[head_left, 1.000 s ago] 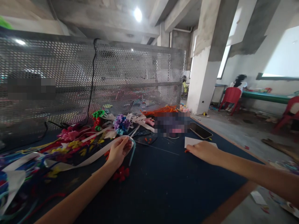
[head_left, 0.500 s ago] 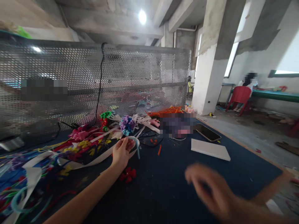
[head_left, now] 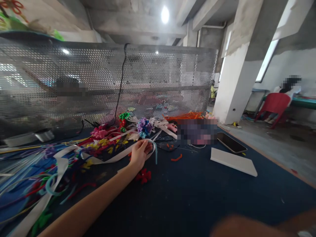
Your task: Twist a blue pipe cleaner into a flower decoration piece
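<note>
My left hand (head_left: pixel 139 154) is closed over the table, thumb and fingers pinching a light blue pipe cleaner (head_left: pixel 156 154) that bends over and hangs down on the right. A white ribbon (head_left: pixel 111 161) runs from the left into the same hand and loops around its fingers. Just below the wrist lies a red fuzzy flower (head_left: pixel 144 176). At the bottom right edge my right hand (head_left: pixel 235 227) shows only as a smeared shape, its fingers not readable. Nearby on the table is a short orange pipe cleaner piece (head_left: pixel 176 158).
Behind stands a perforated metal panel (head_left: pixel 158 79). Fuzzy flowers, including a purple-blue cluster (head_left: pixel 144 127), and loose pipe cleaners crowd the left and back. A white slab (head_left: pixel 233 161) and a phone (head_left: pixel 232 143) lie right. A person sits on a red chair (head_left: pixel 274 103) far off.
My right hand has dropped toward the bottom edge and mostly out of view. The view has turned left, so things appear shifted right. My left hand keeps its pinch.
</note>
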Demonstrator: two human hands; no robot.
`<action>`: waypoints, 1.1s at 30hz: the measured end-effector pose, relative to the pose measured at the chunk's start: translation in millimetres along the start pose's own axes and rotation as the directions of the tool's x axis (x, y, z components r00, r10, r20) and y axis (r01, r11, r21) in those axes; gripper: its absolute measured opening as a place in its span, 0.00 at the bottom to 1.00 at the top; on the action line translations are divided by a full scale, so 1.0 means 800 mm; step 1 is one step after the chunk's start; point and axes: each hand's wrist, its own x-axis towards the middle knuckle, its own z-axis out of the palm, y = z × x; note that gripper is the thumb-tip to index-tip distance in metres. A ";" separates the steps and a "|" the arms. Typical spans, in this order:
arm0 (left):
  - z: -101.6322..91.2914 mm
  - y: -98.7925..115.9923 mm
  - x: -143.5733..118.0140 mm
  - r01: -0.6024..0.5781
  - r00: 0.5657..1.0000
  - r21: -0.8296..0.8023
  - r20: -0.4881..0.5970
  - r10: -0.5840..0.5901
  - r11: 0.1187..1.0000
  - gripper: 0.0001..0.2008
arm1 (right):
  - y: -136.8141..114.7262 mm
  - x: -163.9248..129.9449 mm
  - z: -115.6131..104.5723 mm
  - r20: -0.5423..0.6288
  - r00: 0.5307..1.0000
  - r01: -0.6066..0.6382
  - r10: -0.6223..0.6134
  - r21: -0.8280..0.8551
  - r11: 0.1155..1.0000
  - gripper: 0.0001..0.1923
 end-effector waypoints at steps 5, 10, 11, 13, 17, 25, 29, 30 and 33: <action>0.001 0.000 -0.002 -0.023 0.997 0.076 0.068 0.018 0.997 0.12 | 0.054 0.129 0.004 -0.276 0.958 -0.101 0.073 -0.089 0.991 0.16; -0.008 0.000 0.009 -0.031 0.991 0.173 0.137 0.007 0.984 0.13 | 0.108 0.228 0.044 -0.296 0.946 -0.199 0.133 -0.207 0.958 0.06; -0.009 0.000 0.013 -0.026 0.989 0.195 0.150 -0.003 0.980 0.13 | 0.114 0.234 0.049 -0.295 0.948 -0.190 0.122 -0.216 0.958 0.07; -0.012 -0.001 0.021 -0.009 0.984 0.238 0.173 -0.033 0.971 0.13 | 0.123 0.237 0.056 -0.288 0.953 -0.169 0.096 -0.239 0.956 0.08; -0.015 -0.002 0.031 0.032 0.976 0.305 0.197 -0.096 0.952 0.13 | 0.142 0.234 0.053 -0.296 0.951 -0.174 0.087 -0.283 0.943 0.08; -0.019 0.004 0.018 -0.556 0.816 0.742 0.574 0.074 0.374 0.07 | 0.181 0.230 0.038 -0.305 0.926 -0.293 0.221 -0.216 0.931 0.08; -0.016 0.007 0.012 -0.608 0.791 0.751 0.600 0.116 0.258 0.09 | 0.175 0.225 0.037 -0.300 0.926 -0.252 0.228 -0.042 0.967 0.06; -0.016 0.007 0.011 -0.597 0.800 0.745 0.582 0.147 0.298 0.08 | 0.169 0.224 0.037 -0.287 0.932 -0.227 0.223 0.022 0.974 0.05; -0.015 0.007 0.008 -0.529 0.845 0.720 0.493 0.205 0.449 0.06 | 0.150 0.220 0.038 -0.251 0.948 -0.155 0.197 0.177 0.972 0.05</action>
